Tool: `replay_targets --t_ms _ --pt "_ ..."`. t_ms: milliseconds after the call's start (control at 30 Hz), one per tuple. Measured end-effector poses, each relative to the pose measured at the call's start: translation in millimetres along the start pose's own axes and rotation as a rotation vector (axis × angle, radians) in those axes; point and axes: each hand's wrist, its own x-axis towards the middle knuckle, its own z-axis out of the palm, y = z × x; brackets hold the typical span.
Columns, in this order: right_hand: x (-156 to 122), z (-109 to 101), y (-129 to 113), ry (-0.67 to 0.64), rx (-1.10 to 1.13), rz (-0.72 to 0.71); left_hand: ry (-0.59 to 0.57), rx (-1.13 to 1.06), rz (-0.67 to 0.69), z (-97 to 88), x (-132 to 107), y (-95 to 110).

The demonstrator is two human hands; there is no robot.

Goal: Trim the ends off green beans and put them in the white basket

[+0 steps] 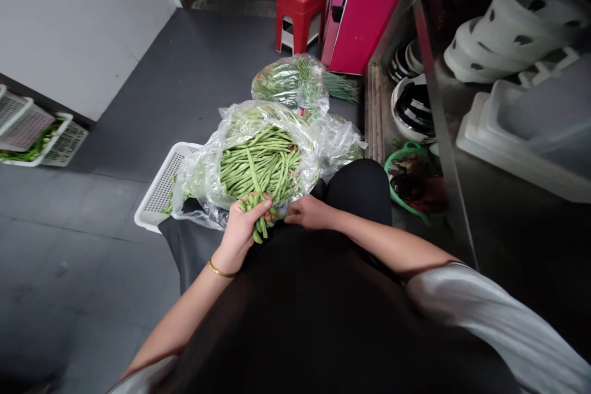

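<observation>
Beans (pixel 258 163) fill an open plastic bag (pixel 308 163) in front of the person's knees. The left hand (pixel 241 221) grips a bunch (pixel 259 234) of them at the bag's near edge. The right hand (pixel 310 212) is just beside it, fingers curled; whether they pinch anything cannot be told. A basket (pixel 154 203) stands left of the bag; beyond are more bagged greens (pixel 279 83) and a red stool (pixel 301 6).
</observation>
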Motion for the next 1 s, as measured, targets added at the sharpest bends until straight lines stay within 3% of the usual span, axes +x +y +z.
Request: replay_targets --t_ms 67,133,300,400,467,567,667,733,800,900,1000 --pt "3 -5 10 -0.050 0.127 0.041 -0.028 0.047 0.019 -0.5 -4 4" --pt "7 -16 16 -0.019 0.209 0.009 -0.086 0.094 -0.023 -1.4 -7 5" --pt "15 -43 -6 0.281 0.527 -0.011 -0.241 0.196 -0.128 -1.5 -6 2" --pt "9 -39 -32 0.450 0.390 -0.233 -0.101 0.060 -0.183 -5.6 2 -4" --pt "2 -28 -42 0.465 0.285 -0.359 0.002 -0.094 -0.235 -9.9 9 -8" --pt "2 -8 -35 0.392 0.332 -0.290 0.016 -0.227 -0.304 -14.5 15 -12" --pt "14 4 -14 0.310 0.443 -0.084 -0.128 -0.207 -0.296 -16.4 13 -10" --pt "20 2 -2 0.333 0.326 -0.071 -0.244 -0.133 -0.316 -17.6 10 -7" --pt "19 -5 5 0.323 0.113 -0.160 -0.329 -0.034 -0.331 -18.9 7 -4" --pt "9 -23 6 0.054 -0.063 -0.323 -0.438 0.170 -0.325 -19.2 5 -1" --pt "2 -33 5 -0.270 -0.013 -0.378 -0.542 0.458 -0.283 -15.9 3 1"
